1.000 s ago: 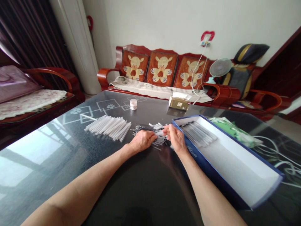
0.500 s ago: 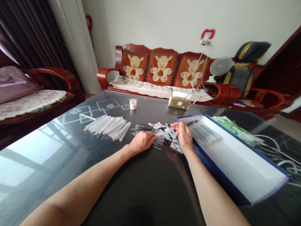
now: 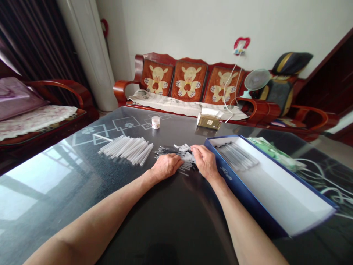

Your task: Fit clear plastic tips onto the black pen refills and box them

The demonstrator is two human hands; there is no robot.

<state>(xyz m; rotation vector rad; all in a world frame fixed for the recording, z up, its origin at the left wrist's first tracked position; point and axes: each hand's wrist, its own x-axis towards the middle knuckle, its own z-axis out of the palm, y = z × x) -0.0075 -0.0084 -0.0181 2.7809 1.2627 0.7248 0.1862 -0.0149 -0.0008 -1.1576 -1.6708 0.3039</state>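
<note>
My left hand (image 3: 167, 165) rests at the near edge of a pile of thin dark rods (image 3: 165, 150), its fingers curled together; whatever they hold is hidden. Over the pile's right side is my right hand (image 3: 204, 160), thumb and fingers pinched around something too small to make out. Short whitish caps (image 3: 182, 147) lie between and just beyond both hands. To the left, a heap of translucent white tubes (image 3: 129, 147) lies on the dark table (image 3: 165, 213). Inside the blue box (image 3: 255, 204) on the right, capped rods (image 3: 237, 156) lie in a row at the far end.
A small white jar (image 3: 156, 122) and a tissue box (image 3: 209, 120) stand farther back on the table. Beyond the blue box are a green packet (image 3: 273, 151) and loose white cables (image 3: 317, 167). A wooden sofa stands behind the table.
My right hand has moved left from beside the box's edge to over the caps, and its fingers have closed into a pinch. My left hand has stayed nearly still.
</note>
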